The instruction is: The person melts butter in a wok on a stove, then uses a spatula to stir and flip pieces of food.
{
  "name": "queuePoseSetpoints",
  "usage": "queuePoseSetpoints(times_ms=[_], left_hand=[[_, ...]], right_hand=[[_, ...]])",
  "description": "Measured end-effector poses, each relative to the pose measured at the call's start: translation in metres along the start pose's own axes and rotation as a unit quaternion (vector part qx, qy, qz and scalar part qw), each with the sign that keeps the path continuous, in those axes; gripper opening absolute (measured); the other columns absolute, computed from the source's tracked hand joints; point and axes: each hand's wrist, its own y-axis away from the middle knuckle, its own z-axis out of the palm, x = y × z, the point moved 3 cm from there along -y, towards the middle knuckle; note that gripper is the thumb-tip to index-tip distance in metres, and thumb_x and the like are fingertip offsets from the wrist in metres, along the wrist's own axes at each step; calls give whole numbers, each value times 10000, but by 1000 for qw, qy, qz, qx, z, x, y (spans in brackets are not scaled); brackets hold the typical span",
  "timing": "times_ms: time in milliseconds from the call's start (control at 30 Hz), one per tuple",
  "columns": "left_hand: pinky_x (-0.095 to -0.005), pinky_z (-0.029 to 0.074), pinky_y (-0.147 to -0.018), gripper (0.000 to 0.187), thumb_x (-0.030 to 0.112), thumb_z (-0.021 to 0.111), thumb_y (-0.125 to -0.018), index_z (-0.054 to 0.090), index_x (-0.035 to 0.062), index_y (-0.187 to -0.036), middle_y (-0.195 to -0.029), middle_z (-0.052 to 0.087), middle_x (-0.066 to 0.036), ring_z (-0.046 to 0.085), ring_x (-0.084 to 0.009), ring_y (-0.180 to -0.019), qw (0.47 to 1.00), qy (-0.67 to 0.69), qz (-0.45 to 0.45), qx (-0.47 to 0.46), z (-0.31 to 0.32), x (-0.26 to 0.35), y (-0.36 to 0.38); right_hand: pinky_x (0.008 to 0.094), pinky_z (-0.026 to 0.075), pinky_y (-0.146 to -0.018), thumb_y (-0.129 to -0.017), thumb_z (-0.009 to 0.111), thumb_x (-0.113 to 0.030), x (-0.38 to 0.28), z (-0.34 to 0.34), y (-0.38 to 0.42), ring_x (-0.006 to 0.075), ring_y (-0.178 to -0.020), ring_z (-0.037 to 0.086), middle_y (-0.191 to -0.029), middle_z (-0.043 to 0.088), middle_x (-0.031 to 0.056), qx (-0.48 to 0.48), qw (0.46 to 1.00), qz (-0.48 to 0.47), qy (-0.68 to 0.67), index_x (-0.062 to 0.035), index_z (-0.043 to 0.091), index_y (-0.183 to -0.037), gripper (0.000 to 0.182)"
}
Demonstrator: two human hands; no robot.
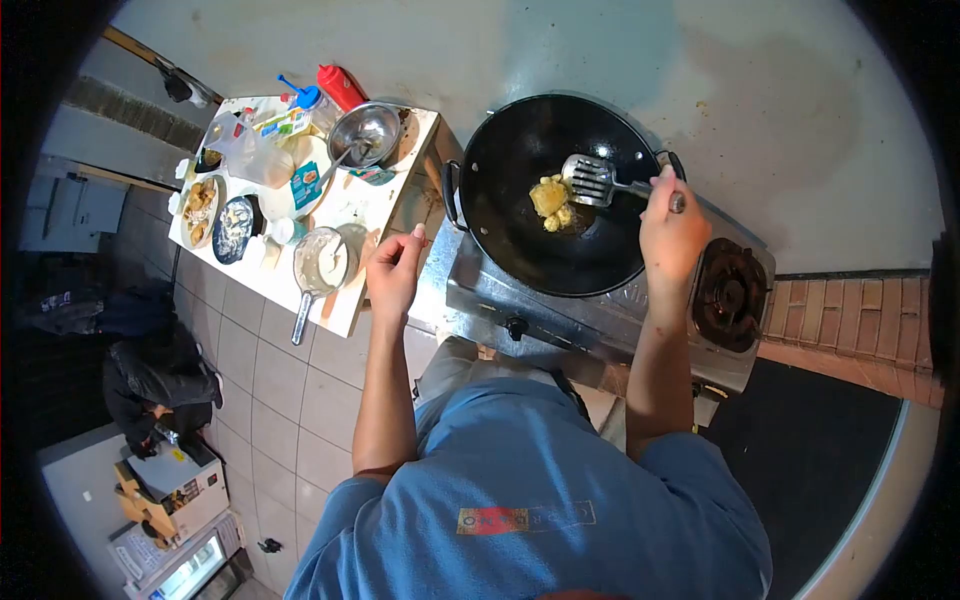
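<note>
My right hand (672,240) is wrapped round the handle of a slotted metal spatula (592,183) above the wok. The spatula's head reaches the pieces of golden food (551,198) lying near the middle of the black wok (520,130). The wok has two loop handles and sits on a steel gas stove (480,275). To the left of the wok, apart from its handle, my left hand (397,268) hangs in the air. Its fingers are curled in, the thumb lies along them, and I see nothing in it.
A white table (345,318) on the left bears a steel bowl (366,133), a pan of white batter (322,260), a plate of fried food (203,210), a dark dish (236,229) and a red squeeze bottle (341,88). A second burner (733,293) is at right. A person (160,390) is at far left.
</note>
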Motion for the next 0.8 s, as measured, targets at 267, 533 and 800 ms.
queuePoseSetpoints(times_ms=[267,533,800], left_hand=[[-181,362,-598,268,241,632,-864,622,23,-708,-692,593,21,466,-32,-641,1000,10,8,2,1,0,-3],[-183,360,-604,261,231,625,-868,608,24,-710,-690,574,26,449,-36,-641,999,19,6,-35,5,2,-19],[-183,366,-619,268,228,618,-871,603,17,-707,-694,575,22,462,-37,-658,999,2,-10,-47,4,24,-34]], right_hand=[[395,438,-494,-898,505,-290,1,-6,-10,357,-576,578,-596,576,154,51,998,-38,-16,-64,616,-697,323],[386,438,-496,-902,493,-286,-10,-19,-19,362,-575,579,-591,567,160,60,998,-13,-7,-47,609,-687,342],[402,435,-520,-896,499,-305,-24,-18,-17,377,-585,566,-570,546,165,88,992,-9,-89,-44,591,-676,353]])
